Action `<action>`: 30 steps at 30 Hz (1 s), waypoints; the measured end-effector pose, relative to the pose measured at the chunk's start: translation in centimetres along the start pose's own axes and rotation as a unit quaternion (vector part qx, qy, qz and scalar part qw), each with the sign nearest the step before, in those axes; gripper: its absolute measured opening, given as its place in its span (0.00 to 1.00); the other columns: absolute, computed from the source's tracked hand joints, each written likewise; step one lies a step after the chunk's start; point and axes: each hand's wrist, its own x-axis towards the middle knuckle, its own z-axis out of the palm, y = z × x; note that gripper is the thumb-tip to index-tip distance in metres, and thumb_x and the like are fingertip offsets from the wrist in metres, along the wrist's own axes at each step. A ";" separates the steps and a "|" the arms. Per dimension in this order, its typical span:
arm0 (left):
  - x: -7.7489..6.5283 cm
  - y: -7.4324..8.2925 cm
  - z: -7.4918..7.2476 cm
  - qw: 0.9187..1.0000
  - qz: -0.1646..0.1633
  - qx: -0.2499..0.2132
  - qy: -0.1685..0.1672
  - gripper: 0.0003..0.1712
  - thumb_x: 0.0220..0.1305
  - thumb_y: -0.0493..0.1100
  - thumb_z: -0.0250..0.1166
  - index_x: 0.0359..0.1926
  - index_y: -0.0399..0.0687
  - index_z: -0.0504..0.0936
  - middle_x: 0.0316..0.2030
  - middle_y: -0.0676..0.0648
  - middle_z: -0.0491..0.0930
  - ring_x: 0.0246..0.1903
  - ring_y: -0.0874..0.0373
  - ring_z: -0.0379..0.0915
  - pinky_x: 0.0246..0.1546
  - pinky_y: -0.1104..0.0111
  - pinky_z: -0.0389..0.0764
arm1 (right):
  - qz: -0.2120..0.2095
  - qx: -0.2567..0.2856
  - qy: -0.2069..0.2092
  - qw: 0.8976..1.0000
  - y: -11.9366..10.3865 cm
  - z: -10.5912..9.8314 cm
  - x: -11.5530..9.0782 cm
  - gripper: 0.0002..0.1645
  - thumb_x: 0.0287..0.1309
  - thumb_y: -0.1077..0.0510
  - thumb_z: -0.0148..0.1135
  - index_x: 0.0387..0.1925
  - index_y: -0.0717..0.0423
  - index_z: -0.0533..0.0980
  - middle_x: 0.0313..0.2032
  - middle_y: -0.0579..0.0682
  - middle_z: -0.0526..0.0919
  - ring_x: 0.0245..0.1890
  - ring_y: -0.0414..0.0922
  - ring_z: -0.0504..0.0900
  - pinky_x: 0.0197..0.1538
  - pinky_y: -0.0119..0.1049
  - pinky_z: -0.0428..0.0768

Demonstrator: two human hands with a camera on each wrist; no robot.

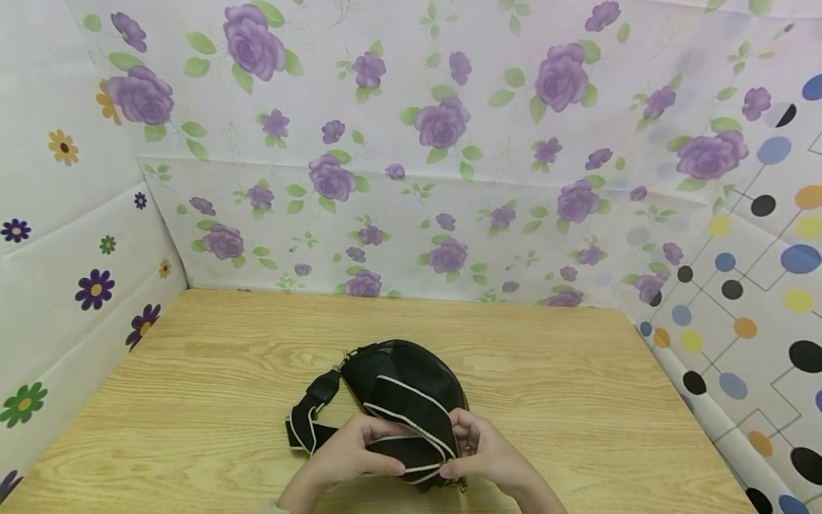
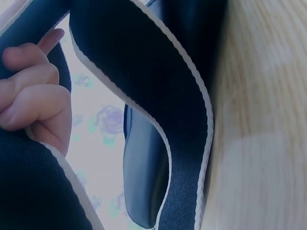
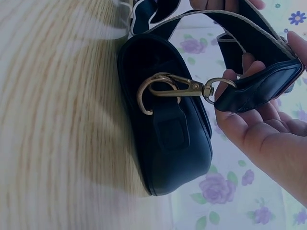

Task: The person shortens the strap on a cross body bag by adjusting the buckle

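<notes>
A black half-moon shoulder bag (image 1: 411, 357) lies on the table, its wide black strap (image 1: 411, 400) edged in white cord. My left hand (image 1: 349, 450) grips a folded length of the strap, thumb in front and the other fingers partly hidden behind it. With my right hand (image 1: 488, 453) I hold the strap near its leather end tab (image 3: 261, 86), the fingers curled under the tab. A gold swivel clasp (image 3: 184, 88) joins that tab to a ring (image 3: 144, 98) on the bag's side. Close up in the left wrist view, the strap (image 2: 158, 72) loops in front of the bag.
The wooden table (image 1: 565, 371) extends around the bag. To the left lies a strap loop with another leather tab (image 1: 323, 387), attached to the bag's far end. Flowered cloth (image 1: 385, 214) hangs behind the table, with patterned cloths at both sides.
</notes>
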 end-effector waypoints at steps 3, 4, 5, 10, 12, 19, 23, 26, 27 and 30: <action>-0.1 0.1 -0.2 1.000 -0.007 0.001 0.006 0.25 0.52 0.30 0.64 0.51 0.22 0.70 0.47 0.33 0.73 0.43 0.54 0.74 0.40 0.67 0.75 | 0.006 -0.008 0.007 1.000 -0.1 -0.2 -0.1 0.19 0.43 0.70 0.62 0.39 0.63 0.67 0.35 0.52 0.79 0.35 0.41 0.77 0.36 0.30 0.75; -0.1 0.1 -0.3 1.000 -0.008 0.001 0.008 0.25 0.52 0.30 0.64 0.51 0.22 0.70 0.47 0.32 0.73 0.43 0.54 0.74 0.40 0.67 0.75 | 0.008 -0.010 0.009 1.000 -0.2 -0.2 -0.1 0.19 0.43 0.70 0.62 0.39 0.63 0.67 0.35 0.52 0.79 0.35 0.40 0.77 0.36 0.30 0.75; -0.2 0.1 -0.3 1.000 -0.009 -0.001 0.008 0.25 0.52 0.30 0.63 0.51 0.21 0.69 0.47 0.32 0.73 0.44 0.54 0.74 0.40 0.68 0.75 | 0.009 -0.013 0.010 1.000 -0.2 -0.3 -0.2 0.19 0.43 0.70 0.62 0.39 0.63 0.67 0.35 0.52 0.79 0.35 0.40 0.77 0.36 0.30 0.74; -0.2 0.1 -0.4 1.000 -0.007 -0.002 0.004 0.25 0.52 0.30 0.63 0.51 0.21 0.69 0.47 0.30 0.71 0.44 0.54 0.73 0.41 0.68 0.74 | 0.008 -0.016 0.005 1.000 -0.3 -0.4 -0.2 0.21 0.44 0.69 0.62 0.40 0.71 0.65 0.36 0.52 0.79 0.35 0.41 0.77 0.36 0.29 0.74; -0.2 0.1 -0.4 1.000 -0.006 -0.005 0.003 0.25 0.52 0.30 0.63 0.51 0.21 0.69 0.47 0.30 0.71 0.44 0.54 0.73 0.41 0.67 0.74 | 0.003 -0.014 0.002 1.000 -0.3 -0.4 -0.2 0.22 0.44 0.69 0.62 0.40 0.74 0.64 0.36 0.53 0.79 0.36 0.41 0.77 0.37 0.30 0.74; -0.4 0.1 -0.6 1.000 -0.019 -0.020 0.005 0.25 0.52 0.29 0.63 0.51 0.20 0.68 0.47 0.29 0.71 0.44 0.54 0.73 0.40 0.68 0.74 | 0.009 -0.001 0.002 1.000 -0.3 -0.7 -0.4 0.18 0.45 0.70 0.61 0.39 0.62 0.67 0.38 0.53 0.79 0.38 0.43 0.78 0.38 0.31 0.75; -0.5 0.1 -0.7 1.000 -0.019 -0.025 0.004 0.25 0.53 0.30 0.63 0.51 0.20 0.68 0.47 0.28 0.70 0.44 0.54 0.73 0.40 0.68 0.74 | 0.010 0.005 -0.001 1.000 -0.3 -0.8 -0.5 0.18 0.45 0.70 0.61 0.40 0.59 0.67 0.38 0.54 0.79 0.38 0.44 0.78 0.38 0.31 0.75; -0.6 0.1 -0.8 1.000 -0.016 -0.024 0.003 0.25 0.53 0.30 0.62 0.51 0.19 0.68 0.47 0.29 0.71 0.43 0.54 0.74 0.40 0.68 0.75 | 0.007 0.004 0.000 1.000 -0.3 -1.0 -0.5 0.18 0.45 0.70 0.61 0.40 0.60 0.67 0.38 0.53 0.79 0.38 0.44 0.78 0.37 0.31 0.75; -0.6 0.1 -0.9 0.999 -0.021 -0.026 0.006 0.25 0.53 0.30 0.63 0.51 0.19 0.68 0.46 0.31 0.72 0.42 0.55 0.74 0.38 0.68 0.75 | 0.005 0.002 0.000 1.000 -0.3 -1.0 -0.6 0.19 0.45 0.70 0.61 0.41 0.60 0.68 0.38 0.53 0.79 0.38 0.43 0.78 0.37 0.30 0.75; -0.9 0.1 -1.0 0.999 -0.029 -0.032 0.011 0.25 0.53 0.31 0.63 0.50 0.19 0.68 0.45 0.34 0.75 0.40 0.56 0.75 0.35 0.70 0.76 | -0.001 -0.004 -0.001 1.000 -0.3 -1.3 -0.6 0.20 0.43 0.71 0.61 0.41 0.60 0.68 0.38 0.53 0.79 0.37 0.43 0.78 0.36 0.30 0.75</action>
